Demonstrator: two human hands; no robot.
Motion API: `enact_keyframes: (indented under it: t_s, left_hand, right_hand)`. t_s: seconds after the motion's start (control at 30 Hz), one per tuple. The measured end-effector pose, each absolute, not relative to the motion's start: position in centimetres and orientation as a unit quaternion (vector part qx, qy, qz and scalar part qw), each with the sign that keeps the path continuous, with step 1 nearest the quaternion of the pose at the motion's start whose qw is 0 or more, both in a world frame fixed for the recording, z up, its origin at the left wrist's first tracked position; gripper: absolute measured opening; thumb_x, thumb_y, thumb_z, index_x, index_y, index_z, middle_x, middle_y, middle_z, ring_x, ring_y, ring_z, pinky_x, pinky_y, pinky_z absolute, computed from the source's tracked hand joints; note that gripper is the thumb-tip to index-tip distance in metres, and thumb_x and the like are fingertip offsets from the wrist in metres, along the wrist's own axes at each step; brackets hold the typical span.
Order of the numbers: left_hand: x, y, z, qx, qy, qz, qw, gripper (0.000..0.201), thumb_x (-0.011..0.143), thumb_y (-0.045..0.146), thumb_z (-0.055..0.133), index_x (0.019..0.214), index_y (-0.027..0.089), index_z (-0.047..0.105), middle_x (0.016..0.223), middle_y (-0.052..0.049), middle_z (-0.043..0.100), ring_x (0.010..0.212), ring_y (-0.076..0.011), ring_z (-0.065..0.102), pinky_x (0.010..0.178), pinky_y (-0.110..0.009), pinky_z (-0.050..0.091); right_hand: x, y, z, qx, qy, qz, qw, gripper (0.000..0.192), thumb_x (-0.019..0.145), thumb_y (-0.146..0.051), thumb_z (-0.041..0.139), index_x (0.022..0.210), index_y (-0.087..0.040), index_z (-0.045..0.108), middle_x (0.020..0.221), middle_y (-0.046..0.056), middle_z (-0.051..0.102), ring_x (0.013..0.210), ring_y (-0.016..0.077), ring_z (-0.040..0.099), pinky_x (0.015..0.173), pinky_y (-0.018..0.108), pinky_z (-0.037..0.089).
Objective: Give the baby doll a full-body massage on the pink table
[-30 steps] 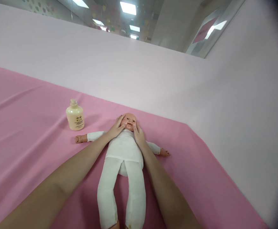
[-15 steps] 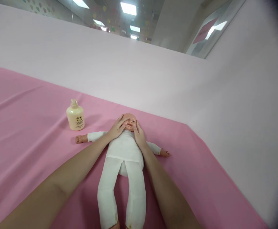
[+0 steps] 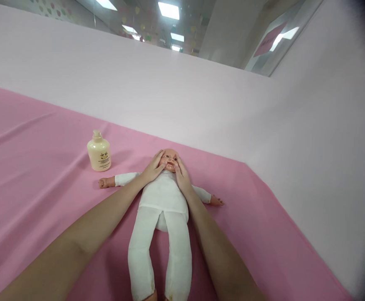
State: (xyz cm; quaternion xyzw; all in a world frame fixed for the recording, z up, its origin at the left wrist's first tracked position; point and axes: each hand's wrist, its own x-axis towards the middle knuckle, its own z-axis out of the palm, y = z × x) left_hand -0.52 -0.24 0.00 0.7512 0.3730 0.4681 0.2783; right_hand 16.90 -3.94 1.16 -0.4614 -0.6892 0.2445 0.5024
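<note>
Left hand: the left hand (image 3: 153, 169) lies flat and open against one side of the doll's face, its fingers (image 3: 160, 156) spread up along the cheek; it grips nothing.
Right hand: the right hand (image 3: 181, 175) lies open against the other side of the face, its fingers (image 3: 176, 161) running up by the cheek, with the palm over the doll's shoulder; it grips nothing either.
Doll: the doll (image 3: 163, 209) lies on its back between the two forearms, head away from the person and legs toward them. Its face shows between the two hands, which touch it on both sides.
Doll's dress: a white suit covers the trunk, arms and legs; the bare hands stick out of the sleeves.
Doll's arms: spread wide, one reaching out past the left hand, the other out past the right hand, both resting on the cloth.
Doll's legs: straight and a little apart, running back between the person's forearms to the lower edge of the view, where the feet are cut off.
Bottle: a cream bottle (image 3: 99, 152) stands upright beyond and to the outside of the left hand, near the doll's outstretched hand but apart from it.
Cloth: a pink cloth (image 3: 38, 167) lies under everything, with long soft folds out past the left forearm.
Wall: a pale wall (image 3: 176, 96) rises beyond the hands and turns a corner out past the right hand.
</note>
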Motion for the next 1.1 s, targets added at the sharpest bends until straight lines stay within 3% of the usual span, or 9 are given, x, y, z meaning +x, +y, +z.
enact_keyframes:
  t_s: [0.23,0.43,0.63,0.87,1.1]
  left_hand:
    - [-0.5,-0.3,0.1,0.737,0.385,0.464,0.305,0.074,0.093,0.047,0.050,0.154,0.018,0.021,0.162,-0.013,0.022,0.151,-0.0244,0.020,0.124,-0.043,0.015]
    - [-0.5,-0.4,0.2,0.748,0.373,0.469,0.285,0.067,0.094,0.045,0.046,0.152,0.018,0.027,0.162,-0.012,0.024,0.151,-0.0232,0.019,0.125,-0.041,0.015]
    - [-0.7,-0.5,0.4,0.761,0.356,0.468,0.275,0.056,0.095,0.042,0.044,0.147,0.023,0.037,0.160,-0.008,0.029,0.151,-0.0220,0.018,0.124,-0.043,0.017]
    - [-0.6,-0.3,0.0,0.732,0.341,0.505,0.305,0.050,0.091,0.043,0.051,0.136,0.020,0.048,0.157,-0.009,0.037,0.150,-0.0250,0.024,0.123,-0.043,0.023]
    - [-0.4,0.0,-0.6,0.706,0.344,0.523,0.330,0.052,0.088,0.042,0.058,0.134,0.021,0.044,0.159,-0.012,0.031,0.148,-0.0251,0.029,0.121,-0.044,0.028]
  right_hand:
    - [16.9,-3.7,0.9,-0.562,-0.611,0.290,0.476,0.084,0.088,-0.073,0.041,0.153,-0.020,0.032,0.154,0.008,0.042,0.145,0.0263,0.035,0.121,0.045,0.026]
    - [16.8,-3.8,1.1,-0.550,-0.619,0.286,0.482,0.078,0.088,-0.071,0.042,0.150,-0.023,0.036,0.152,0.006,0.045,0.142,0.0246,0.041,0.119,0.044,0.029]
    - [16.8,-4.0,1.1,-0.532,-0.630,0.268,0.499,0.077,0.090,-0.066,0.045,0.151,-0.018,0.036,0.148,0.009,0.050,0.141,0.0263,0.042,0.117,0.044,0.033]
    - [17.0,-3.8,1.0,-0.491,-0.634,0.216,0.557,0.058,0.087,-0.059,0.055,0.126,-0.017,0.064,0.133,0.010,0.064,0.124,0.0273,0.058,0.106,0.043,0.046]
    - [17.2,-3.2,0.3,-0.513,-0.612,0.193,0.571,0.049,0.084,-0.057,0.060,0.107,-0.015,0.069,0.114,0.013,0.069,0.104,0.0258,0.067,0.090,0.039,0.055]
